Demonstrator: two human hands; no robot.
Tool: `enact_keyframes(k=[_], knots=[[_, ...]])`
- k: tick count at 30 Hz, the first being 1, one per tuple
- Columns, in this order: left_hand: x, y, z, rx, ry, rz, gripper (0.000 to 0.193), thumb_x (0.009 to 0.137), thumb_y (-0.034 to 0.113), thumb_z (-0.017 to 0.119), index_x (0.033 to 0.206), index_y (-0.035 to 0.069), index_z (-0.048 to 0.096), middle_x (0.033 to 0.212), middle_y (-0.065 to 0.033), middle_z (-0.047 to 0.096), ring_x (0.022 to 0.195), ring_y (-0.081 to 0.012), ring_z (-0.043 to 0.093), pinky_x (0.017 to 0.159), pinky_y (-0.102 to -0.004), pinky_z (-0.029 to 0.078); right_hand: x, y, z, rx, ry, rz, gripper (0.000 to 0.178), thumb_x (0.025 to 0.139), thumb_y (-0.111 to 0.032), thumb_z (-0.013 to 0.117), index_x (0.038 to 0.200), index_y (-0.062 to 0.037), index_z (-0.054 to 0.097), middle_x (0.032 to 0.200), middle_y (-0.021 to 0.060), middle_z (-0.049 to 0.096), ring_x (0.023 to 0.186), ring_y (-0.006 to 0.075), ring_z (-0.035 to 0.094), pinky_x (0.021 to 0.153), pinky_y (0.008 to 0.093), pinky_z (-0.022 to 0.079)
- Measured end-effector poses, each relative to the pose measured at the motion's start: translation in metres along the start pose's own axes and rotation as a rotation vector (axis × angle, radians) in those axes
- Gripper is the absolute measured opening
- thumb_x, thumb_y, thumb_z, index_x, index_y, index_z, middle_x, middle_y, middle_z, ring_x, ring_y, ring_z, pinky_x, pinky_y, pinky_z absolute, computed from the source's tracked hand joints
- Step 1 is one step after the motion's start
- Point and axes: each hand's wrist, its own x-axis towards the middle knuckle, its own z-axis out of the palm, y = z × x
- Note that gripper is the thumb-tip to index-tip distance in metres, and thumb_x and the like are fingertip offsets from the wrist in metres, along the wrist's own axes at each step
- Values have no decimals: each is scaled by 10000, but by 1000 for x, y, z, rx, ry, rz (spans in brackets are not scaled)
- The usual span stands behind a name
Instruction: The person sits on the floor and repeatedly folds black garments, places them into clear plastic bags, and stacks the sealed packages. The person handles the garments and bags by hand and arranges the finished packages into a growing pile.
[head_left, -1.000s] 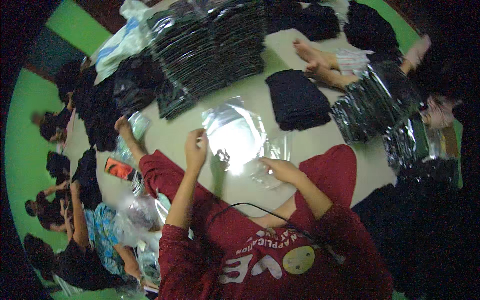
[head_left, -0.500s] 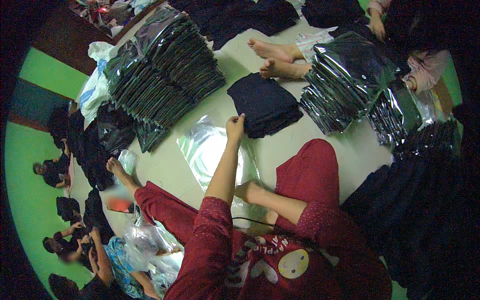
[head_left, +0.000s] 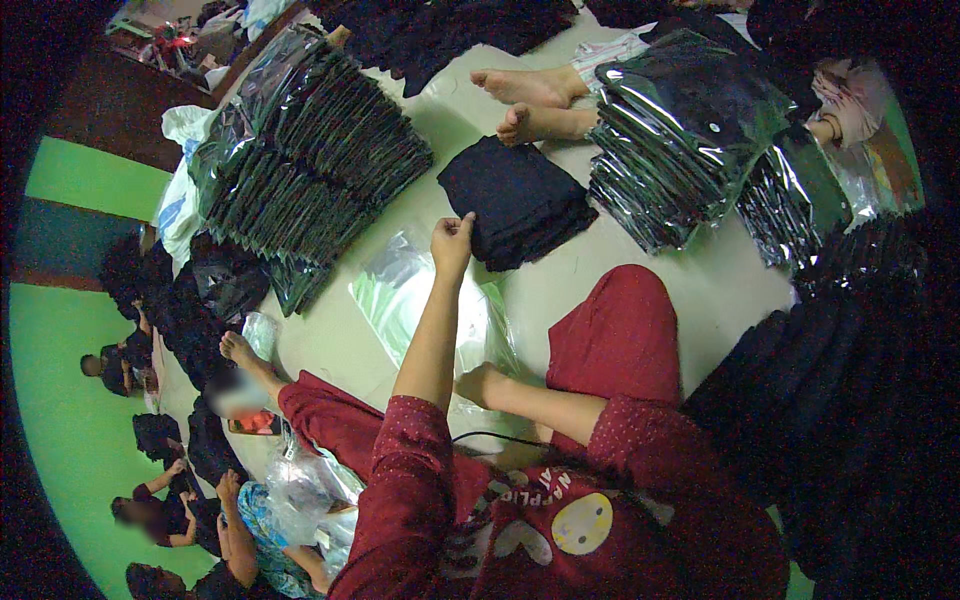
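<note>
A small stack of folded black garments (head_left: 520,200) lies on the pale floor in front of me. My left hand (head_left: 453,245) reaches out to its near left edge, thumb and fingers pinched on the black cloth there. Below that arm a clear plastic bag (head_left: 400,300) lies flat and shiny on the floor. My right hand (head_left: 478,386) is low over the bag's near end, close to my folded leg. Its fingers are hidden, so I cannot tell whether it grips the plastic.
Tall piles of bagged black garments stand at the left (head_left: 310,160) and right (head_left: 680,140). Another person's bare feet (head_left: 530,95) rest beyond the stack. A dark cloth heap (head_left: 790,400) lies at my right, crumpled clear bags (head_left: 310,490) at my left. Several people sit farther left.
My view has shifted slightly, and the scene sits a little farther left. My left hand stays at the stack's edge, its fingertips slightly farther up along it. The right hand barely differs.
</note>
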Motion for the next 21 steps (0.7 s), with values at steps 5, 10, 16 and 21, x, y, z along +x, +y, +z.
enact_keyframes(k=[5,10,16,21], knots=[[-2,18,-3,-231,-62,-119,284,763,277,649,747,21,525,626,-60,529,572,-149,513,528,-285,428,-4,-1,-8,68,-43,43,264,876,-148,385,1112,-58,460,910,147,629,811,301,629,608,438,480],[-2,36,-1,-412,-59,-417,383,710,304,682,877,0,520,735,-95,556,609,-191,536,542,-341,454,-9,2,-12,75,12,-44,261,840,-106,390,1082,-44,464,922,159,623,828,308,625,645,442,485],[-5,49,18,-444,-139,-172,341,698,225,660,897,-28,548,736,-72,575,644,-182,558,581,-307,461,-9,6,-4,44,114,-3,175,782,-94,440,875,-79,588,860,135,633,805,285,626,664,403,493],[-9,49,36,-618,-26,-149,339,728,37,558,1046,-28,461,976,-135,568,846,-222,555,764,-321,447,4,13,17,-37,110,-6,188,768,-88,452,871,-84,609,797,114,641,778,267,627,650,397,491]])
